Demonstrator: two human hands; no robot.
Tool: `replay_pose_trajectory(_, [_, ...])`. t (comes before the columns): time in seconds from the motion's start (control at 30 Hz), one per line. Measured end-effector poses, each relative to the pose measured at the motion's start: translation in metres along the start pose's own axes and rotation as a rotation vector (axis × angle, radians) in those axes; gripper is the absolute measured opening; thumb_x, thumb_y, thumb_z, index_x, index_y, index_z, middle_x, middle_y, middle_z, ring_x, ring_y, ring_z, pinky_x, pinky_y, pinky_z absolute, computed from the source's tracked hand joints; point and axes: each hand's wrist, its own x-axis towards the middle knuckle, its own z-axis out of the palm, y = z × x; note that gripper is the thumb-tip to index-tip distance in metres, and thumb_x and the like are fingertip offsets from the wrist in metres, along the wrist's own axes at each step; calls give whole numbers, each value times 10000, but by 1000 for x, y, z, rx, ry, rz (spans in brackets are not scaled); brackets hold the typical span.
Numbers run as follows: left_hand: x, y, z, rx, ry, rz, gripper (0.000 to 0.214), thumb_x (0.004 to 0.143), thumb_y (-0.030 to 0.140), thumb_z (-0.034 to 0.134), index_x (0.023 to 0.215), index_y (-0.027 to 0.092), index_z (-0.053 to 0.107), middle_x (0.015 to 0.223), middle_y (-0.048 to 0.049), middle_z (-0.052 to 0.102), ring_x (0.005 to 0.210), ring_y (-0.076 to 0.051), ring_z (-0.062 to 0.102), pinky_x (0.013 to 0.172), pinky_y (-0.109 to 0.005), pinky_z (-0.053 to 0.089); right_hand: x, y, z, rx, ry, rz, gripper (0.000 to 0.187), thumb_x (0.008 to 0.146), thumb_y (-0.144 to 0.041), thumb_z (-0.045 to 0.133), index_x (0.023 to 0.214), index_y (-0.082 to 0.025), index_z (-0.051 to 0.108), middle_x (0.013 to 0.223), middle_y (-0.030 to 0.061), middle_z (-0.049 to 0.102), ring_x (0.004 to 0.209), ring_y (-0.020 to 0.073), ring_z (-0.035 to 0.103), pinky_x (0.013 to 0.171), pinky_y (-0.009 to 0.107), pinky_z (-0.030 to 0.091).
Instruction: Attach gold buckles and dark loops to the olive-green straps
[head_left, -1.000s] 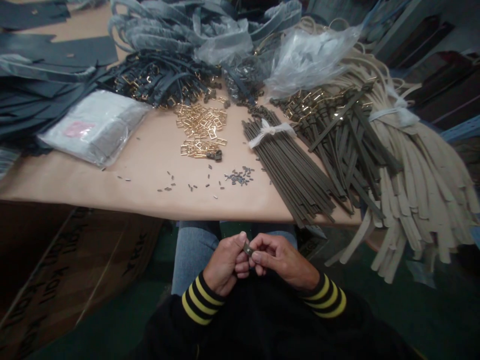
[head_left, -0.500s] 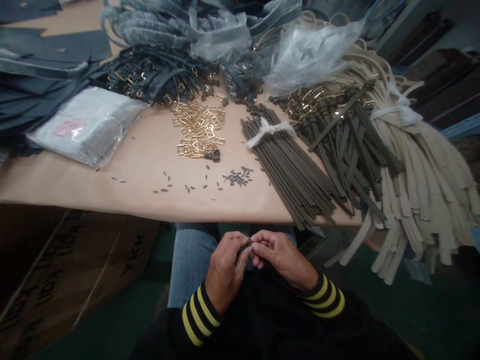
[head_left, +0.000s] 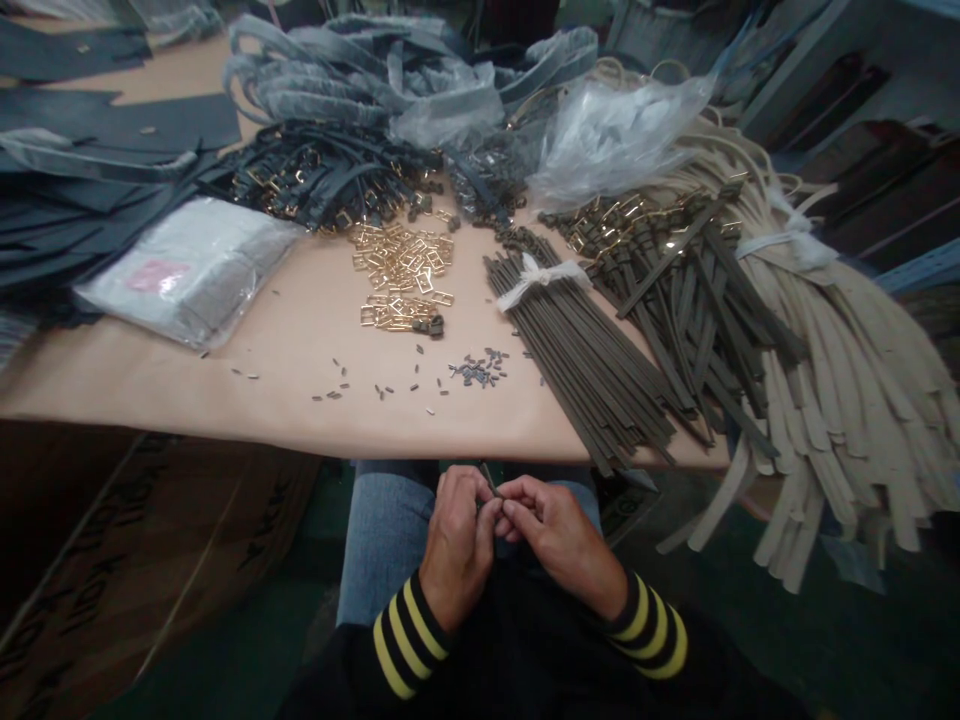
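Observation:
My left hand [head_left: 457, 548] and my right hand [head_left: 553, 532] are held together over my lap, below the table edge. Between their fingertips they pinch a small dark strip [head_left: 489, 481], probably leather; most of it is hidden by my fingers. Neither hand touches the table. The nearest items on the tabletop are several tiny metal pieces [head_left: 477, 370] and a tied bundle of olive-brown leather straps [head_left: 581, 355]. Farther off lie a pile of gold metal buckles [head_left: 401, 270] and dark straps fitted with buckles [head_left: 322, 175].
The table is covered in tan paper [head_left: 285, 390]. Bundled beige straps [head_left: 840, 370] overhang its right edge, and a flat plastic-wrapped packet [head_left: 191, 270] lies left. Dark leather sheets [head_left: 90, 170] are stacked far left. A printed cardboard box [head_left: 150, 540] stands below left, beside my denim-covered knees [head_left: 382, 540].
My hands have come closer together, and the dark strip now shows as a thin tip pointing up between my fingers. The tabletop sits slightly lower in view.

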Motion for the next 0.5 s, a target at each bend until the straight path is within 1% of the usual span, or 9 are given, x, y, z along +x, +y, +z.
replay_pose_trajectory(0.07, [-4,4,1,-33,-46,73,107,752,90,384,697,176,417,746,-53,463,736,-169,440,664,-318,406,4,2,-3,-6,31,-6,96,726,-222,508,747,-141,556,646,10,593,585,107,564,546,235,462])
replay_pose_trajectory(0.13, [-8,7,-2,-117,-153,146,107,753,89,388,702,177,421,751,-60,480,750,-171,446,681,-317,407,7,3,-7,34,54,13,114,708,-238,535,753,-135,554,638,10,601,560,102,554,531,230,451])
replay_pose_trajectory(0.2, [-9,5,-10,-194,-219,109,102,754,106,399,693,181,429,747,-53,487,745,-163,457,685,-304,409,9,3,-11,123,33,63,181,689,-285,570,779,-129,547,637,11,613,536,97,557,519,227,449])
replay_pose_trajectory(0.23, [-7,1,-14,-211,-205,30,90,753,122,411,694,182,440,751,-47,487,741,-159,463,681,-296,410,8,2,-13,171,8,90,218,680,-311,586,791,-128,544,652,17,623,535,96,564,520,226,452])
replay_pose_trajectory(0.3, [-3,-8,-23,-215,-87,-197,21,726,168,469,737,179,484,775,-36,495,739,-158,476,649,-280,410,5,-1,-14,242,-41,124,269,663,-341,615,808,-126,543,694,33,639,548,93,579,532,223,461])
replay_pose_trajectory(0.33, [-1,-13,-26,-251,-46,-317,72,706,206,509,771,174,507,771,-30,505,721,-155,486,621,-269,412,3,-2,-14,262,-59,133,280,658,-346,624,811,-125,544,707,38,643,549,90,582,533,219,462])
replay_pose_trajectory(0.4, [4,-20,-28,-415,-37,-503,191,694,308,536,814,159,532,720,-15,522,643,-138,499,544,-244,412,0,-6,-13,276,-88,145,286,655,-349,634,806,-122,549,708,43,647,541,85,584,528,212,465])
replay_pose_trajectory(0.43, [5,-21,-28,-515,-52,-558,235,698,358,527,808,151,539,684,-7,524,596,-126,496,506,-231,407,-1,-7,-13,275,-101,151,285,655,-349,635,805,-120,553,707,43,647,540,85,585,527,211,466])
replay_pose_trajectory(0.5, [7,-19,-24,-670,-79,-597,287,710,421,497,743,140,543,612,9,515,509,-96,472,440,-204,384,-3,-8,-11,268,-126,164,282,655,-348,638,799,-118,561,705,41,648,541,85,589,530,211,468])
